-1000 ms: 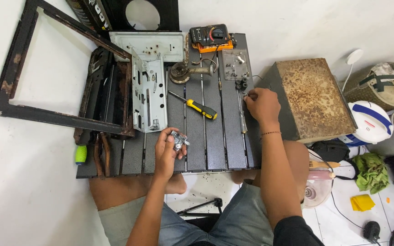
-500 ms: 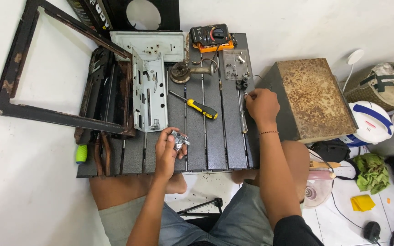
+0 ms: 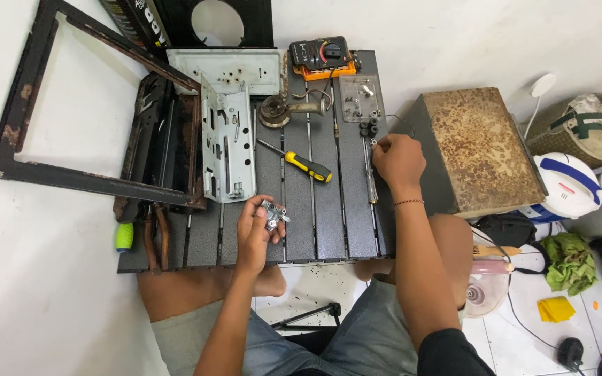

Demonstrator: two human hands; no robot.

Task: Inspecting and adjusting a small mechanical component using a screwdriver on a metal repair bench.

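A person sits at a dark slatted tabletop (image 3: 329,230). The left hand (image 3: 256,233), fingers curled, grips a small silver metal part (image 3: 272,214) above the near edge. The right hand (image 3: 398,161), loosely closed, rests near the right edge beside small black pieces (image 3: 368,128); whether it holds anything is unclear. A yellow-handled screwdriver (image 3: 299,162) lies between the hands, with bare slats around it.
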